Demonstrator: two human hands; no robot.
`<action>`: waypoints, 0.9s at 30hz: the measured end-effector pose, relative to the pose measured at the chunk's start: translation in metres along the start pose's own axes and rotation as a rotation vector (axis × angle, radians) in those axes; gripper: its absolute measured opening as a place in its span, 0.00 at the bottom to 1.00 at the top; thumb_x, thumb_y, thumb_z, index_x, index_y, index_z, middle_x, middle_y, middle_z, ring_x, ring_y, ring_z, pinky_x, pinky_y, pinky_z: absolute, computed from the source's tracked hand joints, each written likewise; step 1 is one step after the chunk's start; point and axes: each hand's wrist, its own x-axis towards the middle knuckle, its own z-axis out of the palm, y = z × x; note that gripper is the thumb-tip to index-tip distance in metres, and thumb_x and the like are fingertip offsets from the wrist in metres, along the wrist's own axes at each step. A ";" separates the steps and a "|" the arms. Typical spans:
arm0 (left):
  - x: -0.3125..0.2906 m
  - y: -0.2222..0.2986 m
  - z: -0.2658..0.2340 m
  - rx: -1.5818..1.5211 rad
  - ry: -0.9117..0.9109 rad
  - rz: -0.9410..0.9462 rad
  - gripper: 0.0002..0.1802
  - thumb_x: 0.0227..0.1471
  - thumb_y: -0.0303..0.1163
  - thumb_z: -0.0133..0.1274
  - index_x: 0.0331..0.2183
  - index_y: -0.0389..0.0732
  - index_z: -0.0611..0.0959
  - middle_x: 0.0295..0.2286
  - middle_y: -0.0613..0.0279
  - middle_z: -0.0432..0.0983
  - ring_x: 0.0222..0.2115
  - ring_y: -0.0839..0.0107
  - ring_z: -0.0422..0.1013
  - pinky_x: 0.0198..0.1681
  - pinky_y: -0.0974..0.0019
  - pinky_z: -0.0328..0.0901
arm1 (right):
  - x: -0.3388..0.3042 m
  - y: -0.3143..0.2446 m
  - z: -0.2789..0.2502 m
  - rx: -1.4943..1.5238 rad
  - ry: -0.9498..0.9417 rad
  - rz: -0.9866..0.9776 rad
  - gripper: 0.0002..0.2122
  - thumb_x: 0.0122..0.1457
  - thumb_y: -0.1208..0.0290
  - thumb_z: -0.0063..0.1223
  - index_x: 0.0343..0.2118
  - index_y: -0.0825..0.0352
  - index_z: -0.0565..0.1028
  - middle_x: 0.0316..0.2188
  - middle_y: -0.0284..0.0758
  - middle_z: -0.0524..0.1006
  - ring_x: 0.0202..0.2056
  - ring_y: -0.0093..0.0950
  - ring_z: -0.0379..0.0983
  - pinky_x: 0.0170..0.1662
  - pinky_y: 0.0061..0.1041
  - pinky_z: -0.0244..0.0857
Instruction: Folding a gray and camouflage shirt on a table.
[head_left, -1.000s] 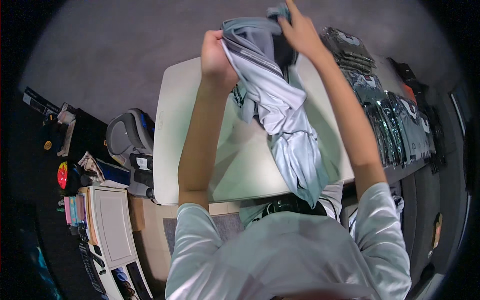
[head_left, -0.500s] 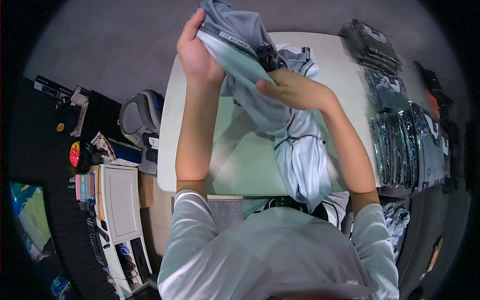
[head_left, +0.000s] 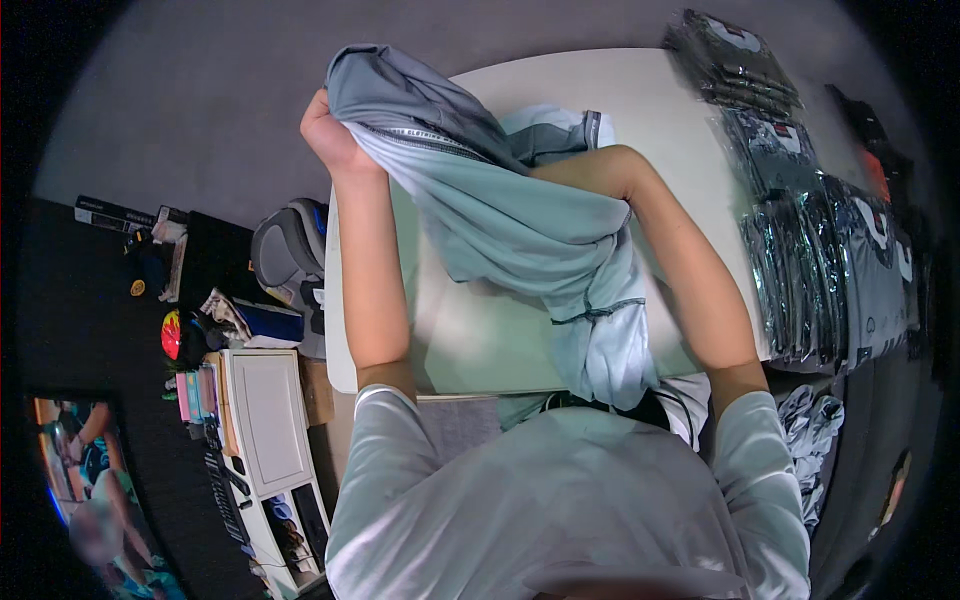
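A garment (head_left: 520, 225) of thin grey and pale-green cloth, its dark stitched seams showing, is stretched up over the table in front of me. At its far left, my left hand (head_left: 335, 138) is closed on the edge of the cloth, beside a printed tape along a seam. My right hand (head_left: 585, 170) reaches into the garment from the right. Its wrist shows, but cloth covers the fingers. The paler lower end of the garment hangs toward my body over the near edge.
The garment lies across a white table (head_left: 680, 130). Along its right side are stacks of folded clothes in clear bags (head_left: 795, 280). Left of the table stand a grey chair (head_left: 285, 250) and a white cabinet (head_left: 265, 420). A lit screen (head_left: 105, 490) is at lower left.
My left hand has moved left and toward me, drawing the cloth wider. My right hand, visible outside the cloth before, has gone inside it.
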 end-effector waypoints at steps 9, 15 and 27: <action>-0.016 0.031 -0.008 1.595 0.105 -0.336 0.22 0.52 0.36 0.49 0.42 0.28 0.81 0.38 0.47 0.80 0.39 0.56 0.76 0.47 0.55 0.71 | -0.053 -0.055 -0.046 0.068 1.353 -0.187 0.14 0.67 0.63 0.49 0.33 0.70 0.75 0.35 0.33 0.82 0.35 0.23 0.77 0.42 0.24 0.68; -0.022 0.032 0.016 2.223 0.427 -0.912 0.29 0.51 0.42 0.56 0.50 0.34 0.80 0.45 0.42 0.79 0.46 0.50 0.76 0.49 0.56 0.70 | -0.060 -0.025 -0.045 0.501 0.821 -0.268 0.11 0.68 0.66 0.48 0.36 0.69 0.77 0.37 0.33 0.82 0.36 0.22 0.77 0.43 0.22 0.68; -0.010 -0.058 -0.016 2.370 -0.329 -0.514 0.21 0.51 0.37 0.59 0.46 0.37 0.81 0.43 0.42 0.78 0.46 0.48 0.74 0.50 0.53 0.68 | 0.005 0.040 -0.001 -0.338 0.729 0.406 0.15 0.52 0.61 0.64 0.39 0.65 0.82 0.39 0.47 0.80 0.43 0.43 0.78 0.47 0.42 0.71</action>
